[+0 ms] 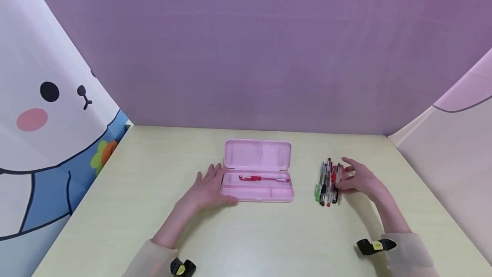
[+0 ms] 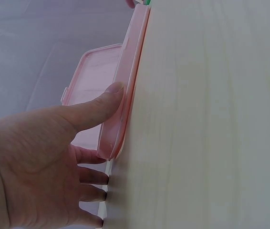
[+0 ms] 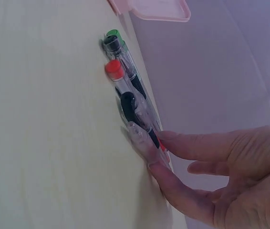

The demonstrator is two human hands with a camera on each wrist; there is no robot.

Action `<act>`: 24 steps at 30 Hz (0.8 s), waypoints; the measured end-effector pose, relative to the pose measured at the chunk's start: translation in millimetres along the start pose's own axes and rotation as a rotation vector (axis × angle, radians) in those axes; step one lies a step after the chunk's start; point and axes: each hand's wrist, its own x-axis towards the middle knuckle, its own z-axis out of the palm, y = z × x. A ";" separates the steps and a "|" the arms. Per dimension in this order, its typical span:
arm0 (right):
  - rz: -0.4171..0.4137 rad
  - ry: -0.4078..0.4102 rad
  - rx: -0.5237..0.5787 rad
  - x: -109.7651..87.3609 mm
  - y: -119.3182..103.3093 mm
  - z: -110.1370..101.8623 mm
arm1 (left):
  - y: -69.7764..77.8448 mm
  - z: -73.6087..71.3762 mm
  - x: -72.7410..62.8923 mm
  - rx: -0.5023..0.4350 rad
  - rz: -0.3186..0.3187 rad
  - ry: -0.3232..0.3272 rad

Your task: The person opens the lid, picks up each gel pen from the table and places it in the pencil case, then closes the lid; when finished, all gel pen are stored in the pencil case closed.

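Observation:
A pink pencil case (image 1: 258, 198) lies with its lid up on the table. A red pen (image 1: 253, 178) rests in its rear compartment. My left hand (image 1: 209, 189) is at the case's left end, fingers spread and straight; its thumb (image 2: 107, 100) presses on the front wall. To the right lies a bunch of clear-barrelled gel pens (image 1: 328, 183) with green, black and red parts. My right hand (image 1: 362, 179) is at the bunch's right side. In the right wrist view, its thumb and a finger pinch the outermost clear pen (image 3: 142, 142).
The pale wooden table (image 1: 269, 238) runs back to a purple cloth wall (image 1: 253, 67). A printed cartoon panel (image 1: 57, 140) stands along the left, and a pale panel (image 1: 453, 161) along the right. Table surface lies between the case and the pens.

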 end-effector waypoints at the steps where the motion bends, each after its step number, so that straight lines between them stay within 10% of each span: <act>1: 0.002 0.001 0.005 0.3 -0.7 0.7 | -0.2 -0.2 0.0 0.000 -0.001 0.001; 24: 0.055 0.020 -0.047 -2.4 -7.9 1.5 | 0.1 0.4 0.6 0.003 -0.007 0.000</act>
